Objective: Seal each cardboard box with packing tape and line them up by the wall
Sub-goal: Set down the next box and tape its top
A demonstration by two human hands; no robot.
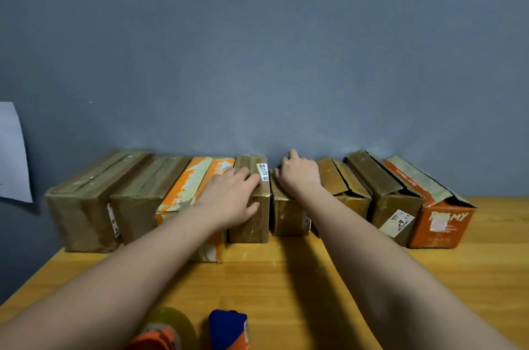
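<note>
Several cardboard boxes stand in a row against the blue-grey wall on a wooden table. My left hand lies with straight fingers on a narrow brown box that carries a white label. My right hand rests on top of the low brown box just to its right, fingers bent over the far edge. Further right, two brown boxes and an orange box have their flaps open. A packing tape dispenser with a clear roll lies at the near edge.
To the left stand two taped brown boxes and an orange-and-white box. A blue object sits beside the dispenser. A white sheet of paper hangs on the wall at left.
</note>
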